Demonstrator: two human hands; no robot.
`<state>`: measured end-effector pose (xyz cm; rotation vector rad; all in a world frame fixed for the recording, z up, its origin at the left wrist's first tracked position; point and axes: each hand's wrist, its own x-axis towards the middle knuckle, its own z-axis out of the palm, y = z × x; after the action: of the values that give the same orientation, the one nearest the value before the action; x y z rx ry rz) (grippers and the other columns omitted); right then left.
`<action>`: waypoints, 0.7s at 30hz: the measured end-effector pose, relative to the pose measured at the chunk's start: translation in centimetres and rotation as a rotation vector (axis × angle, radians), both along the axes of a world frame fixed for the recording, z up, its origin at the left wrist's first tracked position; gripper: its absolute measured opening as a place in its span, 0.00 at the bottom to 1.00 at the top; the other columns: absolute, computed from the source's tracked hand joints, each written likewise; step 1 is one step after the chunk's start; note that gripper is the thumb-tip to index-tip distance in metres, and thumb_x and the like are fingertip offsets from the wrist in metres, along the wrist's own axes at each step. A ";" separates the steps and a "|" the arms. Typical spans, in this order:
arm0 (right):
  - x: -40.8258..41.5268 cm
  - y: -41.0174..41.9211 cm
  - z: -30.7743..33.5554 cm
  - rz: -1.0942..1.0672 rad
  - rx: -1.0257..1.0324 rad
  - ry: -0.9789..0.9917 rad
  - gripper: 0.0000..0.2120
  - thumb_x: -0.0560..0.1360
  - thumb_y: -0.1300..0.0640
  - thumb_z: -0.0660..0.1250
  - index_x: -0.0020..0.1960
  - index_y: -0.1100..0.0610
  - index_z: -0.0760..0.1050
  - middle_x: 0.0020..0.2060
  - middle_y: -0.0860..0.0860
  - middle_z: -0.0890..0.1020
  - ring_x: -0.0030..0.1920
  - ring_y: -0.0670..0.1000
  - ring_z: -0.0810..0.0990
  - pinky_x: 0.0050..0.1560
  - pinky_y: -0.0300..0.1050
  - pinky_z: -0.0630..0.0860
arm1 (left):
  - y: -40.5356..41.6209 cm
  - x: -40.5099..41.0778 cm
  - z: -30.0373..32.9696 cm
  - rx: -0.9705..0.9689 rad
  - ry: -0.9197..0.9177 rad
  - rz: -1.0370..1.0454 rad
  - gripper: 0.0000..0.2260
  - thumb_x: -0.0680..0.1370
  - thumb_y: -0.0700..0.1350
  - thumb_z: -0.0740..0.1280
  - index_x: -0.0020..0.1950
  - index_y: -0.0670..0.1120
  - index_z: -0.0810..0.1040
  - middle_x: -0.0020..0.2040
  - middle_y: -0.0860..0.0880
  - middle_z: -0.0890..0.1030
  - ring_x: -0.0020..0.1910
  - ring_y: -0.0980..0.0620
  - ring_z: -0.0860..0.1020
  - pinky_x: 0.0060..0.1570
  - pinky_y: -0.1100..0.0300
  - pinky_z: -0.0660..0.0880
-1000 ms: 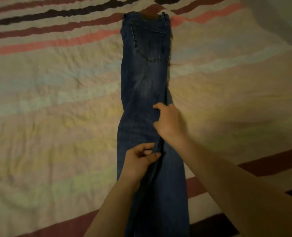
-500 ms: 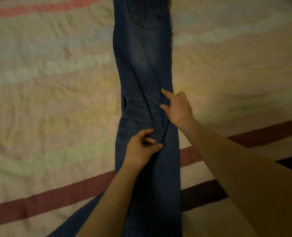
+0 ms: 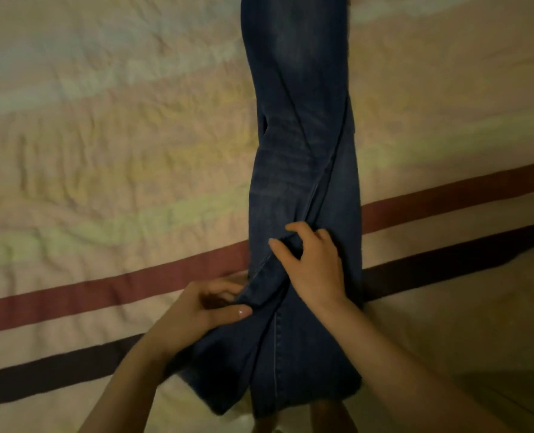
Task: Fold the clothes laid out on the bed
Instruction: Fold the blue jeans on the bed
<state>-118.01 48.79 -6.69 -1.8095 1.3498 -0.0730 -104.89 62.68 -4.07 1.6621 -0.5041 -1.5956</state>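
Left grip (image 3: 209, 310) and right grip (image 3: 315, 270) on jeans (image 3: 297, 126)

Both hands are working down the jeans (image 3: 300, 126) toward the hems, now in view. The left hand (image 3: 194, 314) is pinching the upper leg's edge lower down; the right hand (image 3: 314, 267) is now gripping the fold just above it.

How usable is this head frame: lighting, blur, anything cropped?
Head view: dim, warm light, soft throughout; the jeans run off the top edge, folds hard to read in the dark denim; both the left hand and the right hand show clearly on the striped bedspread.
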 end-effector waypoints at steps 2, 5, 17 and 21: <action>-0.1 1.0 0.7 -0.028 -0.037 0.018 0.14 0.72 0.40 0.66 0.51 0.48 0.72 0.47 0.50 0.72 0.44 0.54 0.76 0.41 0.48 0.75 | 0.6 -1.8 0.3 0.002 -0.001 -0.005 0.10 0.68 0.35 0.73 0.47 0.45 0.85 0.39 0.48 0.85 0.40 0.52 0.83 0.39 0.64 0.77; -1.6 1.5 1.8 -0.021 -0.071 0.076 0.11 0.71 0.48 0.70 0.48 0.49 0.70 0.46 0.51 0.74 0.43 0.54 0.76 0.39 0.46 0.73 | 1.0 -5.8 0.6 0.000 0.006 0.081 0.13 0.68 0.34 0.73 0.52 0.44 0.83 0.34 0.48 0.82 0.33 0.53 0.80 0.34 0.62 0.76; -10.9 0.5 -1.0 -0.060 0.064 -0.119 0.24 0.71 0.66 0.70 0.64 0.50 0.73 0.51 0.53 0.72 0.44 0.48 0.74 0.50 0.43 0.74 | -0.1 -16.2 -3.8 -0.073 0.050 0.333 0.32 0.70 0.33 0.73 0.70 0.51 0.66 0.35 0.45 0.82 0.38 0.50 0.81 0.46 0.55 0.80; -11.7 1.3 -3.5 -0.011 0.002 -0.066 0.29 0.72 0.63 0.70 0.68 0.45 0.68 0.48 0.50 0.67 0.40 0.45 0.71 0.51 0.38 0.71 | -0.4 -16.1 -5.5 -0.007 0.069 0.321 0.32 0.70 0.35 0.74 0.70 0.51 0.68 0.36 0.44 0.83 0.41 0.46 0.82 0.48 0.47 0.80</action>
<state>-129.74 50.10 -10.15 -1.7828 1.3136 -0.1362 -120.99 62.28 -9.62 1.5852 -0.1939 -1.4061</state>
